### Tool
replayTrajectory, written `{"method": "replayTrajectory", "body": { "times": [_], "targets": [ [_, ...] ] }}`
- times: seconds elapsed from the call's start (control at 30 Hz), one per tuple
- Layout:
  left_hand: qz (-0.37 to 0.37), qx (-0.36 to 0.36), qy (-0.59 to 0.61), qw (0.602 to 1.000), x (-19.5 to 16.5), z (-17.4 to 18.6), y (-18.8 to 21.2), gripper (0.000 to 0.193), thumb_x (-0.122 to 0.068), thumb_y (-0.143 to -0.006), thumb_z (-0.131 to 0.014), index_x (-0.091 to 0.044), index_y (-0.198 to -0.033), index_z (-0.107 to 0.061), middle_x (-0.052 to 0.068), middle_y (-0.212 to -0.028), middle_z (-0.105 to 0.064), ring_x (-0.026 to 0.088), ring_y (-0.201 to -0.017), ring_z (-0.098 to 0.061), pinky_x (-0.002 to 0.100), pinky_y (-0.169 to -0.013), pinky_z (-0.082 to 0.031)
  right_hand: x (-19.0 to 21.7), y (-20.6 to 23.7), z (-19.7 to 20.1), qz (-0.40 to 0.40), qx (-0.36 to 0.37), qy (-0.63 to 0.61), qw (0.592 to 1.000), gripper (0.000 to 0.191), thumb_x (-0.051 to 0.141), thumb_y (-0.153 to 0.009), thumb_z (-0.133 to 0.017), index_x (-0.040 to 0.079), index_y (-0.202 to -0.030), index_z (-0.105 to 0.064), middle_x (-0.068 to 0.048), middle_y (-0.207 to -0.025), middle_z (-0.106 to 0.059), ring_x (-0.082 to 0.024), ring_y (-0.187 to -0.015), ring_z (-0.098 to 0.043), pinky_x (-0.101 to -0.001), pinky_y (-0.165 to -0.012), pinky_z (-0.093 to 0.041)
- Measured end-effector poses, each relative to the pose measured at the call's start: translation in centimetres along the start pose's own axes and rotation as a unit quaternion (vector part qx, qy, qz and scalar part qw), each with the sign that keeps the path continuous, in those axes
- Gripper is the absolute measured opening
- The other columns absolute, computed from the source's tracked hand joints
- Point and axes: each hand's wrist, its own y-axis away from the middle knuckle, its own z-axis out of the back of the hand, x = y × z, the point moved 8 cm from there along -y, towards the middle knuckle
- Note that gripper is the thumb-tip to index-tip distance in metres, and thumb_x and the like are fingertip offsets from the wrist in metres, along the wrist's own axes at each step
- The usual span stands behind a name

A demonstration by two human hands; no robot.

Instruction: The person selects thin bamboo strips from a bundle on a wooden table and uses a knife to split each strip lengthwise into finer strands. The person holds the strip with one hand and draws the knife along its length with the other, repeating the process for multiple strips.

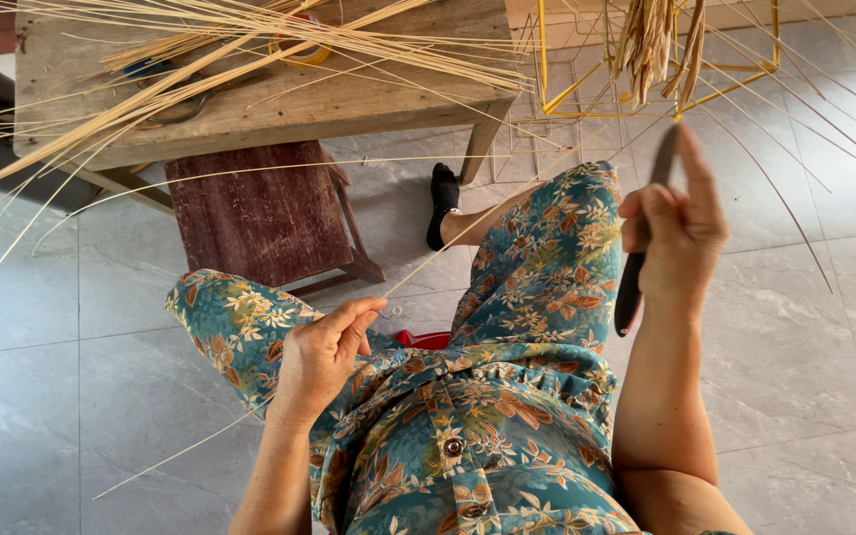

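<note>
A seated person's left hand (324, 347) pinches a thin bamboo strip (448, 243) over the lap, keeping it taut. The right hand (676, 228) grips a dark-handled knife (636, 267), blade apparently upward, clear of it. More strips (250, 45) fan across the wooden surface (369, 99).

Left hand (321, 349) low over the lap, thumb and forefinger pinched, palm turned inward; right hand (674, 233) raised higher, fist closed, forefinger extended upward, forearm near vertical.

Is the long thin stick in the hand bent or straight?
Straight: the strip runs in one line from the left hand, pinched at the fingertips, up toward the table.
</note>
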Motion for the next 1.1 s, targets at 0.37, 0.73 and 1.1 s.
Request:
{"method": "replayTrajectory", "body": {
  "times": [0.37, 0.73, 1.1],
  "targets": [
    [0.052, 0.082, 0.093, 0.991, 0.8, -3.5, 0.0, 0.021, -0.021, -0.1, -0.062, -0.014, -0.114, -0.076, 0.001, -0.061, -0.071, 0.006, -0.054, -0.067, 0.025, -0.048, -0.05, -2.3, 6.9, -11.6, -0.21, 0.291, 0.11, 0.927, 0.048, 0.005, -0.096, -0.059, 0.011, -0.144, -0.052, -0.003, -0.075, -0.073, -0.005, -0.052, -0.06, -0.0202, -0.047, -0.051],
    [0.04, 0.114, 0.153, 0.981, 0.7, -2.5, 0.2, 0.023, -0.02, -0.104, -0.057, -0.01, -0.118, -0.072, 0.002, -0.063, -0.072, 0.008, -0.058, -0.069, 0.026, -0.052, -0.051, -2.1, 6.1, -13.5, -0.183, 0.267, 0.028, 0.946, 0.03, 0.003, -0.102, -0.055, 0.005, -0.131, -0.049, -0.006, -0.084, -0.072, -0.007, -0.058, -0.061, -0.0203, -0.051, -0.05],
    [0.032, 0.12, 0.141, 0.982, -0.5, -2.5, -0.2, 0.023, -0.021, -0.104, -0.057, -0.012, -0.116, -0.073, 0.005, -0.062, -0.072, 0.01, -0.058, -0.071, 0.027, -0.054, -0.052, -4.5, 9.5, -16.3, -0.181, 0.341, 0.061, 0.921, 0.031, 0.005, -0.101, -0.059, 0.003, -0.132, -0.054, -0.008, -0.083, -0.074, -0.008, -0.057, -0.061, -0.0214, -0.052, -0.05]
  ]
}}
